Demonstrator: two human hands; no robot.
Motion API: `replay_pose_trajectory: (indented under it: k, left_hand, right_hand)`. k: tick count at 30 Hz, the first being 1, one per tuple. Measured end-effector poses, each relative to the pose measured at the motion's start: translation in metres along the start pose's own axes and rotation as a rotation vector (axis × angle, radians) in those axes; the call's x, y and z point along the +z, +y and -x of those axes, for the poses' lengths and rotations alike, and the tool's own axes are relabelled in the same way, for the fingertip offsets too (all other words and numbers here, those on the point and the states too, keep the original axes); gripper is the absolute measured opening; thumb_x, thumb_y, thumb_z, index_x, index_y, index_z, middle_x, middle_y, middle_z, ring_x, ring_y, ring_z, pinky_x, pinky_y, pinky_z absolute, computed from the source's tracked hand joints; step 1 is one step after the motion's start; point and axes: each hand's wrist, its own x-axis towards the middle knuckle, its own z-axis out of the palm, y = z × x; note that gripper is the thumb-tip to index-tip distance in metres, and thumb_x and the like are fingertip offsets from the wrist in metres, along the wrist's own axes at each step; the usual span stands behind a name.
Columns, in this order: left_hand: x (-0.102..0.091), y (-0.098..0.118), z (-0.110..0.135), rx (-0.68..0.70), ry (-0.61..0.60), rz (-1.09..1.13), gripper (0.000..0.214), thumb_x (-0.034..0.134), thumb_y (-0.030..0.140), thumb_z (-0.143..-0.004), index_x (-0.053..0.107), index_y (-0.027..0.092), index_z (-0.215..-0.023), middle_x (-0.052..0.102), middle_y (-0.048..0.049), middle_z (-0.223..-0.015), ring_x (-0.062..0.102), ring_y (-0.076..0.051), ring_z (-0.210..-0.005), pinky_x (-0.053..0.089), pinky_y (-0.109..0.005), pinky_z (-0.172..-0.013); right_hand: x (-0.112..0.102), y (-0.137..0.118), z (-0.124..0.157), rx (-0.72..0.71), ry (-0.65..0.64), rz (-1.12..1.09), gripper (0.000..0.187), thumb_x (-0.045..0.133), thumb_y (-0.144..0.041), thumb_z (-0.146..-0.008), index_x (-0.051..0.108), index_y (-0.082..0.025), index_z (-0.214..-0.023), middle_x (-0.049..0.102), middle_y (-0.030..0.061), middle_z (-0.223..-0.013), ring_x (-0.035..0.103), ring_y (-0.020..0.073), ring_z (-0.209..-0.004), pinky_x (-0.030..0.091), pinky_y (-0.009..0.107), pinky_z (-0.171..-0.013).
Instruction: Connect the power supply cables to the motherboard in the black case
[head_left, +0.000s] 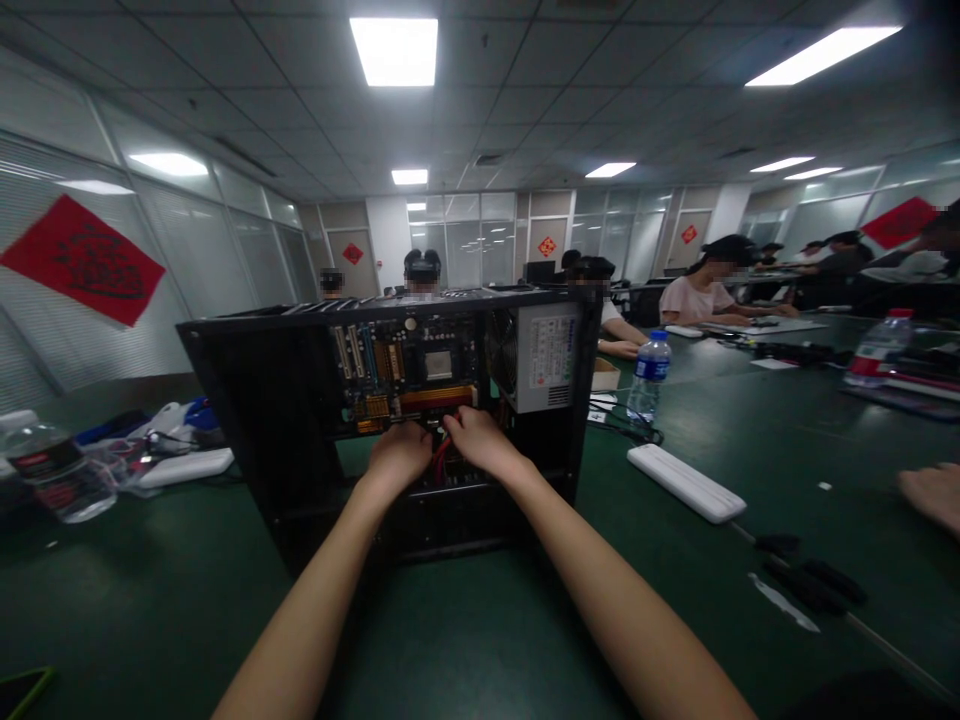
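Note:
An open black computer case [247, 400] stands on the green table in front of me, its side off. Inside I see the motherboard [409, 370] and a grey power supply [544, 355] at the right. Both my hands reach into the case at the lower edge of the board. My left hand [397, 455] is closed near the board's bottom edge. My right hand [480, 440] is closed beside it, and a red cable [441, 458] runs between the two hands. What each set of fingers grips is too small to make out.
A water bottle [648, 375] and a white flat box [686, 482] lie right of the case. Another bottle [52, 470] and a white box [184, 467] lie left. Dark tools [806, 580] rest at right front. Another person's hand [930, 495] shows at the right edge; other people sit behind.

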Motion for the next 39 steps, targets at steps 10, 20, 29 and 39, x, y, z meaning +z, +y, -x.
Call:
replay_pose_trajectory:
  k: [10,20,29,39]
  left_hand:
    - [0.0017,-0.0003,-0.0008,0.007,0.026,0.008,0.039,0.04,0.036,-0.091,0.073,0.016,-0.092,0.073,-0.0169,-0.097,0.068,-0.027,-0.088,0.044,-0.033,-0.07]
    - [0.0043,-0.0044,-0.0035,0.111,0.027,0.052,0.034,0.045,0.037,-0.092,0.075,0.021,-0.096,0.074,-0.01,-0.102,0.067,-0.023,-0.094,0.043,-0.031,-0.077]
    - [0.0022,-0.0018,-0.0001,0.065,0.075,0.04,0.036,0.044,0.037,-0.092,0.076,0.019,-0.093,0.075,-0.0129,-0.097,0.068,-0.026,-0.091,0.045,-0.032,-0.075]
    - [0.0042,-0.0012,0.0046,-0.012,0.068,-0.021,0.035,0.045,0.04,-0.091,0.075,0.022,-0.094,0.074,-0.0135,-0.099,0.069,-0.028,-0.096,0.05,-0.034,-0.081]
  right_hand:
    - [0.0016,0.0002,-0.0006,-0.011,-0.008,0.03,0.033,0.045,-0.037,-0.099,0.067,-0.013,-0.095,0.072,0.0132,-0.096,0.065,0.0202,-0.085,0.034,0.027,-0.066]
    - [0.0031,0.0039,0.0014,-0.039,0.011,0.062,0.033,0.045,-0.038,-0.098,0.066,-0.014,-0.092,0.072,0.0124,-0.094,0.065,0.0198,-0.084,0.034,0.027,-0.066]
    - [0.0014,0.0061,-0.0019,-0.019,0.04,0.046,0.031,0.047,-0.034,-0.098,0.067,-0.012,-0.091,0.072,0.0117,-0.093,0.064,0.0181,-0.082,0.033,0.026,-0.065]
    - [-0.0013,0.0059,-0.0024,0.036,0.009,0.079,0.029,0.054,-0.033,-0.095,0.071,-0.01,-0.09,0.073,0.0131,-0.092,0.065,0.0191,-0.082,0.035,0.026,-0.064]
